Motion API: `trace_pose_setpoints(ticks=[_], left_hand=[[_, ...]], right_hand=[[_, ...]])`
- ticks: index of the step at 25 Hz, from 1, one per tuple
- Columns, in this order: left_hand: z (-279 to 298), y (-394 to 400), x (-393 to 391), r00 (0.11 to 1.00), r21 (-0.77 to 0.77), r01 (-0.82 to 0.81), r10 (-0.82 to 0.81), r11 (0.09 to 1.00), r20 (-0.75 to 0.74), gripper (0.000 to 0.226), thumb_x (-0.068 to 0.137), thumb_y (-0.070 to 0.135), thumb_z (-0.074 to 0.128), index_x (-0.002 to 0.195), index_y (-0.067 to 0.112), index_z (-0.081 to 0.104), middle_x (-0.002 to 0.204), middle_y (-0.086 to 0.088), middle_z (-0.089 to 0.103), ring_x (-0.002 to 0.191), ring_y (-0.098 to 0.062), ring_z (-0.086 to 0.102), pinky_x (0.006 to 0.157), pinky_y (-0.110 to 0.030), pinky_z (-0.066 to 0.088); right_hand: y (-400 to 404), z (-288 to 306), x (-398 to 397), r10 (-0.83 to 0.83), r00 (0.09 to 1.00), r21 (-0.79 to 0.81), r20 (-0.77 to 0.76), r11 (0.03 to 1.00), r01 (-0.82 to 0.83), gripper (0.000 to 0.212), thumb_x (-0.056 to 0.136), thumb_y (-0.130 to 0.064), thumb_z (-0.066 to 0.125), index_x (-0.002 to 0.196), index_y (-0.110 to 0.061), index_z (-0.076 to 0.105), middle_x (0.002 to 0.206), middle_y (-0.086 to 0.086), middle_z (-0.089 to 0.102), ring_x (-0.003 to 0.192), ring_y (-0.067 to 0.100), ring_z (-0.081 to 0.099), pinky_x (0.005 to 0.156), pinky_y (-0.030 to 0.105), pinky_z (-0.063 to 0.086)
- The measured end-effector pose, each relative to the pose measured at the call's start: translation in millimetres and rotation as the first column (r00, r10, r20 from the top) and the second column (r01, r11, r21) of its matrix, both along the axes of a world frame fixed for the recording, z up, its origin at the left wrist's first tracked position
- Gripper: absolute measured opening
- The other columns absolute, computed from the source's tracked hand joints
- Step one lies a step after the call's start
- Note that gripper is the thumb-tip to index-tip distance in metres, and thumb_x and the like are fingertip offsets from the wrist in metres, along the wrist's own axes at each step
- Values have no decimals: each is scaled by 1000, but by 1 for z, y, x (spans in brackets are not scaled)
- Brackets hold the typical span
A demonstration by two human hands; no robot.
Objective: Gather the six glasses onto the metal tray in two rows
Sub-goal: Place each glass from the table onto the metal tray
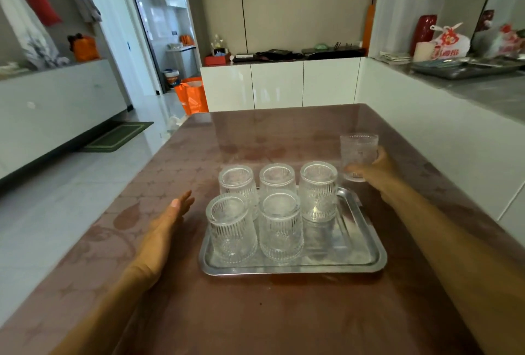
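A metal tray point(366, 244) lies on the brown table point(255, 312). Several ribbed clear glasses stand on it: three in the back row point(277, 181) and two in the front row point(281, 226), at the left and middle. The tray's front right spot is bare. One more glass point(358, 153) is just beyond the tray's far right corner, with my right hand point(375, 172) wrapped around it. Whether this glass rests on the table or is lifted I cannot tell. My left hand point(167, 226) hovers flat, fingers apart, to the left of the tray and holds nothing.
A white counter point(426, 116) runs along the table's right side, with a dark tray and bags on top. White cabinets stand beyond the table's far end. Tiled floor with an orange bag point(191, 94) and a green mat lies to the left.
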State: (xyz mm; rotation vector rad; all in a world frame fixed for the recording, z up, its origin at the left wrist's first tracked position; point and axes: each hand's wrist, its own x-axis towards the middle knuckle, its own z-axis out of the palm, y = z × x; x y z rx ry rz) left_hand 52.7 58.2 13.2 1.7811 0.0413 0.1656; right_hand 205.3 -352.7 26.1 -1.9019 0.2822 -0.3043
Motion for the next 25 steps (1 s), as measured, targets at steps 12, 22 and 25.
trace_pose_setpoints(ticks=[12, 22, 25], left_hand=[[1, -8, -9, 996, -62, 85, -87, 994, -31, 58, 87, 64, 33, 137, 38, 48, 144, 11, 49, 139, -17, 43, 122, -48, 24], [-6, -3, -5, 993, 138, 114, -117, 984, 16, 75, 77, 77, 40, 134, 32, 58, 144, 10, 56, 136, -9, 47, 122, -45, 27], [-7, -3, -3, 995, 134, 87, -92, 987, 36, 66, 84, 67, 39, 134, 29, 59, 143, 8, 57, 135, -12, 49, 121, -46, 27]], right_hand=[[-2, 136, -149, 580, 810, -372, 88, 773, -514, 61, 54, -46, 88, 107, -41, 58, 102, -11, 69, 90, 15, 69, 74, 31, 61], [52, 81, -156, 536, 829, -608, -158, 609, -509, 55, 57, -41, 90, 101, -37, 57, 94, -13, 62, 82, 8, 58, 67, 29, 49], [58, 66, -155, 520, 847, -596, -111, 647, -475, 53, 59, -45, 87, 101, -41, 54, 92, -11, 65, 76, 14, 61, 60, 31, 51]])
